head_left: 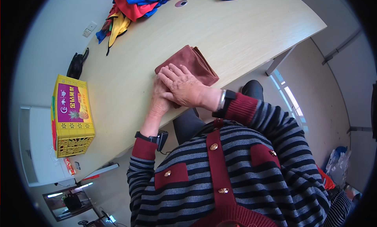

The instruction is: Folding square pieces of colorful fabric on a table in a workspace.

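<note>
While both hands press flat, item one: folded rust-brown cloth [192, 64], lying on the tabletop [235, 27] near its front edge, already a compact square. Right hand [184, 85] overlaps left hand [160, 101], fingers [172, 72] spread, gripping nothing. Smoothing appears unfinished. Item two: coloured garment heap [133, 7] at far edge; bare wood between. Yellow crate [72, 117] stands left.

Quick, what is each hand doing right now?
Left hand: open, flat on the folded brown cloth, holding nothing.
Right hand: open, lying over the left hand.
</note>
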Demonstrator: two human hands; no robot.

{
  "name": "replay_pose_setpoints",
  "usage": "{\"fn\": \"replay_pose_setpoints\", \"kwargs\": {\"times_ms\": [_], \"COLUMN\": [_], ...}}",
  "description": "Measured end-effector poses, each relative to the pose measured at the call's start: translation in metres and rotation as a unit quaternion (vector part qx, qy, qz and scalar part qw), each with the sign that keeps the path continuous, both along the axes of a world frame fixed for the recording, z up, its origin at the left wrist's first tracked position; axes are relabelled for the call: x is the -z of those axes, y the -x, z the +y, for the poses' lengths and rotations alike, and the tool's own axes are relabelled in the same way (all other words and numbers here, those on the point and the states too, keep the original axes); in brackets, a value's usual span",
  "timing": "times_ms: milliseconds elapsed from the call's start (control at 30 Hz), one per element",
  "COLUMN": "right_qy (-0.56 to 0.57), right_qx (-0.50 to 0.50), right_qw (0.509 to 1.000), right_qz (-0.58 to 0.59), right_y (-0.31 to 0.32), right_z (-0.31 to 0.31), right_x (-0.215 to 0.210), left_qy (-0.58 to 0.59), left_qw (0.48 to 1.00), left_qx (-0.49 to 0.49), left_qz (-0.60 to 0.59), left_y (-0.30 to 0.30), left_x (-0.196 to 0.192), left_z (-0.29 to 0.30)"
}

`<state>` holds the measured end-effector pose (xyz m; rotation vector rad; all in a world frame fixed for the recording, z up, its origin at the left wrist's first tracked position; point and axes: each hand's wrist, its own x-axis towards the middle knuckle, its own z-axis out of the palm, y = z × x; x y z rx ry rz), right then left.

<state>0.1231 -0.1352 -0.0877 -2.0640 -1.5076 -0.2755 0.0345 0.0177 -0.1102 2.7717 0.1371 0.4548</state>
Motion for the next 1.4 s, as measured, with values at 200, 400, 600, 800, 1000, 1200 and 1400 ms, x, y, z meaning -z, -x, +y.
{"fn": "replay_pose_setpoints", "kwargs": {"times_ms": [200,400,600,800,1000,1200,1400], "right_qy": [0.065,0.095,0.098,-0.013,-0.122,-0.260,-0.191], "right_qx": [0.039,0.114,0.139,0.111,0.135,0.176,0.143], "right_qw": [0.997,0.988,0.983,0.989,0.975,0.942,0.966], "right_qz": [0.012,0.041,0.072,0.100,0.127,0.120,0.103], "right_y": [-0.038,-0.077,-0.093,-0.070,-0.085,-0.079,-0.092], "right_z": [0.009,-0.004,-0.022,-0.041,-0.065,-0.062,-0.066], "right_x": [0.024,0.024,0.020,0.018,0.026,0.038,0.034], "left_qy": [-0.087,-0.094,-0.059,-0.128,0.295,0.679,0.658], "left_qw": [0.996,0.995,0.998,0.992,0.937,0.718,0.723], "left_qx": [-0.003,-0.010,-0.023,0.010,0.154,0.142,0.210], "left_qz": [0.030,0.044,0.019,0.005,-0.109,0.053,0.024], "left_y": [-0.004,-0.002,-0.008,-0.019,-0.003,0.067,0.074], "left_x": [-0.001,-0.008,-0.020,-0.018,-0.132,-0.266,-0.265], "left_z": [-0.013,-0.015,-0.005,-0.024,-0.036,-0.119,-0.106]}}
